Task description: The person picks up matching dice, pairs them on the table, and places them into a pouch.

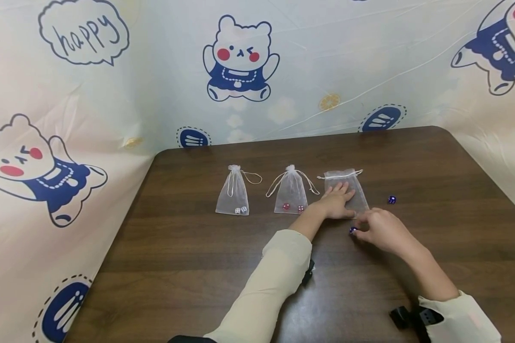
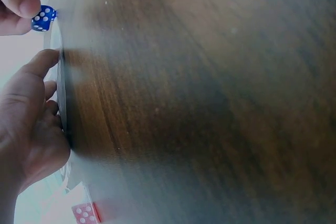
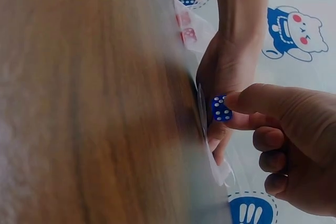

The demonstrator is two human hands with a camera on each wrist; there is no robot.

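The right hand [image 1: 384,229] pinches a die [image 1: 353,230] at six o'clock from the bag [image 1: 359,199], which lies under the spread left hand [image 1: 337,202]; so slight a fingertip hold could drop the die.

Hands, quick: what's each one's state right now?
Left hand: open, resting on the rightmost bag.
Right hand: closed, pinching a blue die.

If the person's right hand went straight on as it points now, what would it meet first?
Pinching a white-dotted blue die, the right hand would likely first meet the near edge of the white mesh drawstring bag; if it passes above that, the left hand resting there. Its height is unclear.
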